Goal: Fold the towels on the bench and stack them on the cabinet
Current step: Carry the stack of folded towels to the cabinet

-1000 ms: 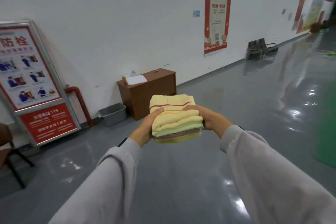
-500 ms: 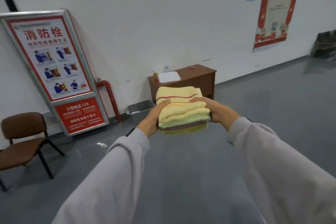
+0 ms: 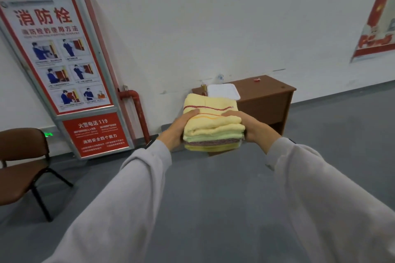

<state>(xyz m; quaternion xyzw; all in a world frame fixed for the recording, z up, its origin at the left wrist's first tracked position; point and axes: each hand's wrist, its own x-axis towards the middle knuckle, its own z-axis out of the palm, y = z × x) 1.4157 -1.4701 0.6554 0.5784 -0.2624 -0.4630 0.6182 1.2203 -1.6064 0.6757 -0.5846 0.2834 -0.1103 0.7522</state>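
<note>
The person holds a stack of folded towels (image 3: 212, 126) in the air in front of the body, above the grey floor (image 3: 213, 209). The left hand (image 3: 177, 132) grips the left side of the stack. Its thumb lies on the top towel, and its fingers go under the stack, where I cannot see them. The right hand (image 3: 254, 128) grips the right side in the same way, with the thumb on top and the fingers hidden below. Both arms are stretched forward in light grey sleeves (image 3: 128, 198).

The top towel is pale yellow with a red line and an orange line across it. Under it there are another pale yellow layer, a light green layer, a dark purple-brown band and a yellow layer at the bottom.

Behind the stack, against the white wall, stands a brown wooden desk (image 3: 267, 88). In the view the towels cover its left front corner, but they do not touch it. On the desk lies a white tray (image 3: 223, 91) at the left, and a small red thing (image 3: 256, 79) is near the back edge.

To the left a tall fire hydrant sign (image 3: 59, 60) leans on the wall, with a red pipe (image 3: 136, 111) just beside it. A brown chair (image 3: 19, 177) stands at the left edge. A red poster (image 3: 378, 17) hangs on the wall at the right.
</note>
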